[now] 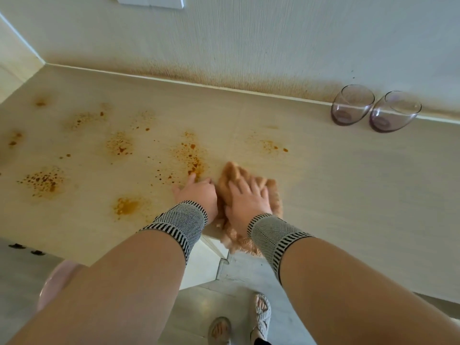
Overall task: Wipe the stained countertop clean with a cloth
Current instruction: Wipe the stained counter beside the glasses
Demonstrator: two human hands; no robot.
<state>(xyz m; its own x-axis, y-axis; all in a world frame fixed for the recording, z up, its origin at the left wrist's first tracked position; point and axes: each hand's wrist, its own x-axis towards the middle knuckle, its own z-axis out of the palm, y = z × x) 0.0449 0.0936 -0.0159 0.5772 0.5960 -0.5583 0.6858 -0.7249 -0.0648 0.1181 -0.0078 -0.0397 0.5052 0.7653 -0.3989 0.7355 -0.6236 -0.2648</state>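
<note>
Right hand (249,199) flat, fingers spread, presses cloth (230,175) on stained table (336,170); left hand (199,192) open, flat beside it.

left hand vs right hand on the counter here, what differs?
The right hand lies on the tan cloth with fingers spread; the left hand rests on the bare countertop beside the cloth. The left hand sits at the edge of the orange stains; the right hand sits on the cleaner side. The left hand's fingers look more gathered, the right hand's splayed. Both wear a striped knit wristband.
</note>
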